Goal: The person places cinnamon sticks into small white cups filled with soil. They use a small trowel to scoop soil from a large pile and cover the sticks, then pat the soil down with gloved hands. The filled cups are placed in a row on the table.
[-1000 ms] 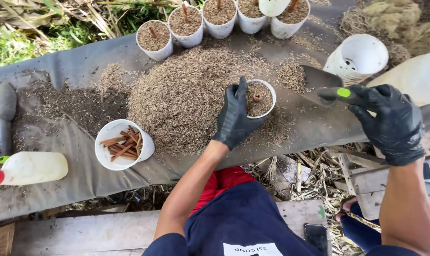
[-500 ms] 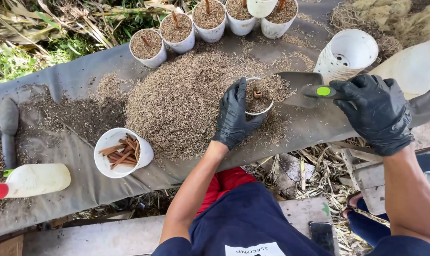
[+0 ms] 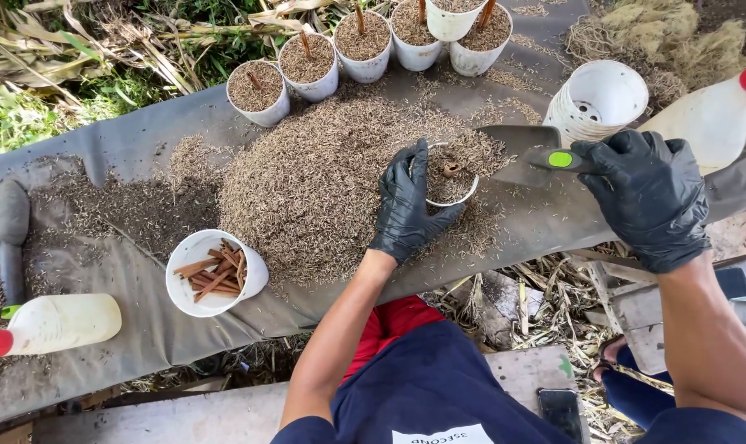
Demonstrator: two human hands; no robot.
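Steadying a small white plastic pot (image 3: 451, 177), the black-gloved left hand (image 3: 407, 205) wraps its fingers (image 3: 406, 168) round the rim at about nine o'clock, so the pot stands upright in the heap of tan husk-like potting mix (image 3: 307, 189) spread on the grey sheet-covered counter (image 3: 126, 148). A short brown cutting (image 3: 450, 170) sits inside it. The black-gloved right hand (image 3: 648, 197) is closed on the green-marked handle of a dark metal trowel (image 3: 517, 148), whose blade lies at the pot's three o'clock, tipped toward its mouth. Filled white pots (image 3: 307, 66) line up at twelve o'clock, apart from the heap. A white cup of brown sticks (image 3: 215, 275) stands at eight o'clock, within the left hand's reach.
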